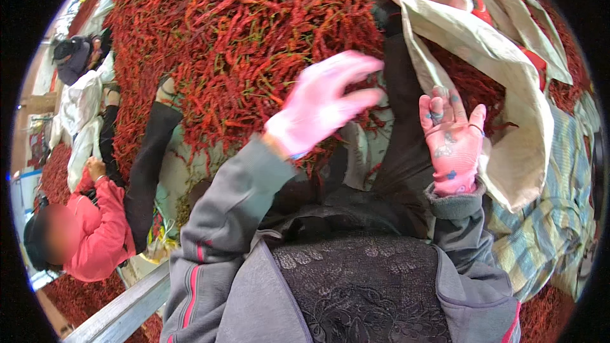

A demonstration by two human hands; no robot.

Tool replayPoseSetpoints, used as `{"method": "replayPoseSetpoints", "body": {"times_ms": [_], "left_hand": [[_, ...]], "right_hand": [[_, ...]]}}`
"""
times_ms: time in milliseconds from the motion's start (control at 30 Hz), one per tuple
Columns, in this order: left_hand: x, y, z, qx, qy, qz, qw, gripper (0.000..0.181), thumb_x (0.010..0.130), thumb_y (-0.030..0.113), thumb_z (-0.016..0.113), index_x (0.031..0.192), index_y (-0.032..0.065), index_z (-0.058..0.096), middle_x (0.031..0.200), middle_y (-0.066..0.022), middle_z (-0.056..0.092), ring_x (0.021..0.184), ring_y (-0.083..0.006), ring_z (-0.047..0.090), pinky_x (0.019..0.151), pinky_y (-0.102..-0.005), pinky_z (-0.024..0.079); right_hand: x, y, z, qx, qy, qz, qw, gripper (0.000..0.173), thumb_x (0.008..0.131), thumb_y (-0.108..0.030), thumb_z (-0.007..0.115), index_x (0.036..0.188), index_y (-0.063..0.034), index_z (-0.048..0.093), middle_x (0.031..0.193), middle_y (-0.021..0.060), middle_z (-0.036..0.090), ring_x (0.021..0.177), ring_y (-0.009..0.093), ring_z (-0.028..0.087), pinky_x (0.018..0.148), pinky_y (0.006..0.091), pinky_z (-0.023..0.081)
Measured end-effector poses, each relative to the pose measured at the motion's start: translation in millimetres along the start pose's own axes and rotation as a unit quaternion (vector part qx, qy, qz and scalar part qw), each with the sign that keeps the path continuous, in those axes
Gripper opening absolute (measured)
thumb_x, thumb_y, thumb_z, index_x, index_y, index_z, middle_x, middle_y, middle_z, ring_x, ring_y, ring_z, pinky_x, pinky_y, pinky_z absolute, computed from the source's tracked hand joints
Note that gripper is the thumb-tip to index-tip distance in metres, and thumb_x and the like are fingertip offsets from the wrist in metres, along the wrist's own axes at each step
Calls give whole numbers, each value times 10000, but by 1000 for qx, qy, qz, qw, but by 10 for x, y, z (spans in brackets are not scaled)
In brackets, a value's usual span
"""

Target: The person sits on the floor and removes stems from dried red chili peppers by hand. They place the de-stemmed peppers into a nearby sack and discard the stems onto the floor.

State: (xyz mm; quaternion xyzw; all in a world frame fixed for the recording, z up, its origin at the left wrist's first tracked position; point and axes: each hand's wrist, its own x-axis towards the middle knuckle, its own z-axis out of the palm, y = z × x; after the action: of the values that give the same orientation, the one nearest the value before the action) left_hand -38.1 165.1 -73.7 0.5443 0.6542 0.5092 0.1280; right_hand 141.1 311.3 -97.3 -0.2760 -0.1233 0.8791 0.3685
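My left hand [324,105], in a pink glove and blurred, is raised over the near right edge of a big heap of long red chilli peppers [257,24] with green stems. Its thumb and fingers are spread, and nothing shows between them. On the other side my right hand [450,145] is turned palm up in a stained pink patterned glove. Its fingers are partly curled with the thumb apart, and the palm is bare. Just beyond it gapes a white woven sack [519,71] with red chillies [462,76] inside. Where the fingertips meet the sack's rim, contact is unclear.
A person in a red jacket [102,233] sits at the left, legs stretched towards the heap. Another person [74,59] is farther back beside white sacks [83,105]. A metal beam [126,302] runs at lower left. Striped cloth [543,233] lies at the right.
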Motion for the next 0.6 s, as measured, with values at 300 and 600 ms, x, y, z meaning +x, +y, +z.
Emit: {"method": "replayPoseSetpoints", "body": {"times_ms": [300, 600], "left_hand": [[-2332, -808, -58, 53, -97, -351, 930, 275, 809, 217, 638, 986, 11, 593, 1010, -154, 603, 998, -312, 564, 846, -366, 446], [-2030, -1167, 3, -36, -103, -507, 855, 318, 854, 294, 565, 966, 3, 627, 900, -171, 650, 836, -233, 627, 747, -353, 461]], "right_hand": [[263, 1278, -570, -535, -168, 137, 816, 355, 878, -179, 607, 1171, 3, 522, 972, 55, 610, 800, 121, 596, 764, 285, 471], [442, 1423, -659, -774, -242, -174, 558, 344, 812, -113, 652, 1131, -15, 569, 1020, 96, 598, 899, 160, 577, 802, 282, 462]]}}
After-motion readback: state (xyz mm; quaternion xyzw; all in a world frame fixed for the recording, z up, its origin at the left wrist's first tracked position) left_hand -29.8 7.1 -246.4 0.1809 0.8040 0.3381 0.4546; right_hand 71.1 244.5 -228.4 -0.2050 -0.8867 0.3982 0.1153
